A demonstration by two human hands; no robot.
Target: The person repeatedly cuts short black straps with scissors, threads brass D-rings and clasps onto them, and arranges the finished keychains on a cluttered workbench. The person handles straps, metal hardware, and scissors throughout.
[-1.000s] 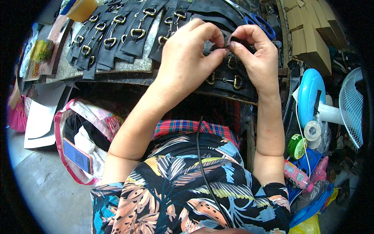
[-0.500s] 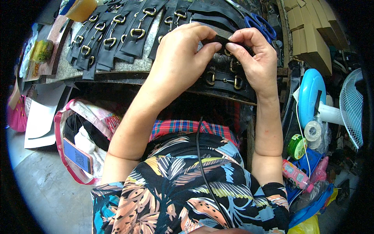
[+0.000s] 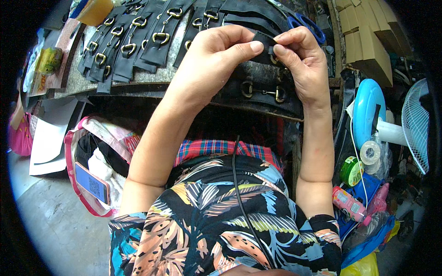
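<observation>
- Fingers of the left hand [image 3: 207, 63] are curled, thumb and forefinger brought near each other at the left end of a short black strip [image 3: 265, 42]; whether it is pinched between them cannot be told.
- Thumb and forefinger of the right hand [image 3: 306, 69] are drawn close together at the strip's right end; their grip on it is too small to be made out.
- By both hands the strip is flanked, over the right part of the far workbench [image 3: 142, 91].
- On the near side of the strip, a black strap with a metal fitting [image 3: 263, 93] is laid crosswise by the bench's near edge, between the wrists.
- To the left, black straps with brass-coloured hardware [image 3: 161, 41] are set out in an overlapping row on a grey slab [image 3: 152, 79].
- Beyond the hands, plain black strips [image 3: 253, 18] are laid out, and to their right blue-handled scissors [image 3: 317, 33] are seen, partly hidden by the right hand.
- Farther right, cardboard boxes [image 3: 368, 50] are stacked; nearer, a fan with a blue base [image 3: 369, 110] is seen beside a green roll [image 3: 352, 171] and a pink bottle [image 3: 348, 204].
- At the near left, a phone [image 3: 92, 183] is rested at a pink-trimmed bag [image 3: 69, 161].
</observation>
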